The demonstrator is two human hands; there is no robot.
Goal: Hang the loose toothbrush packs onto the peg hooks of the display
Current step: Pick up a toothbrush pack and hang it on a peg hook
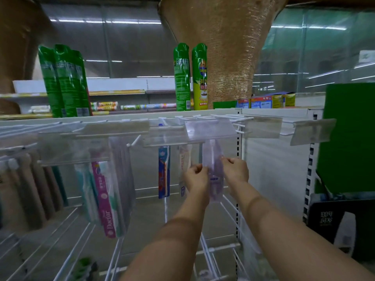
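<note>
The upright purple toothbrush pack [214,169] is pinched at its edges by left hand [196,177] and right hand [236,169], top beneath the label holder [211,129].

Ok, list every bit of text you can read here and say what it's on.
"Doctor": on the pink toothbrush pack, running along its length.
"100年": on the black package at lower right; the characters beneath are blurred.
Blue label on the purple toothbrush pack: too blurred to read.
Chinese print on the green spray cans: too blurred to read.
Print on the boxes on the top shelf: too small.
</note>
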